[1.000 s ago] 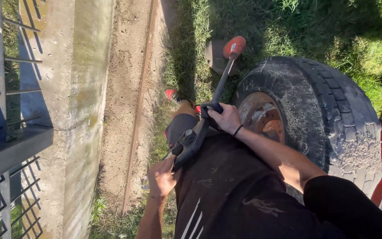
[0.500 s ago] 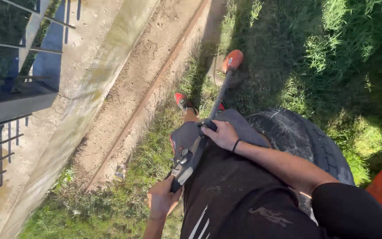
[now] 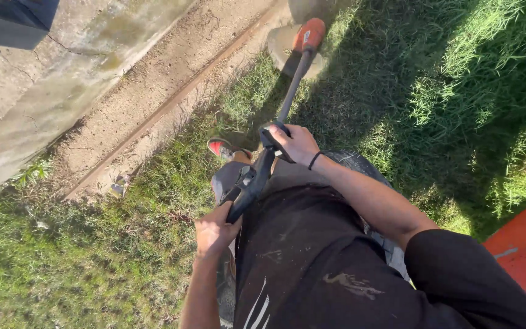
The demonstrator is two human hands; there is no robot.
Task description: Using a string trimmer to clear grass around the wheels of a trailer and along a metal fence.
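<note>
the rear grip of the string trimmer [image 3: 275, 146] is clasped by the left hand [image 3: 214, 230], its long shaft is run up and away past the right hand [image 3: 296, 143] closed on the front handle, and the orange head [image 3: 308, 35], nearer that hand, is held beyond both sets of fingers over the grass edge [image 3: 245, 97].

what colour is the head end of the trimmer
Orange, on the trimmer head at the far end of the dark shaft; seen in the head view.

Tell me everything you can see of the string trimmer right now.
The string trimmer has a long dark shaft with an orange head over the grass edge beside the dirt strip. It slants down, away from the person. The right hand grips the front handle; the left hand holds the black rear grip.
</note>
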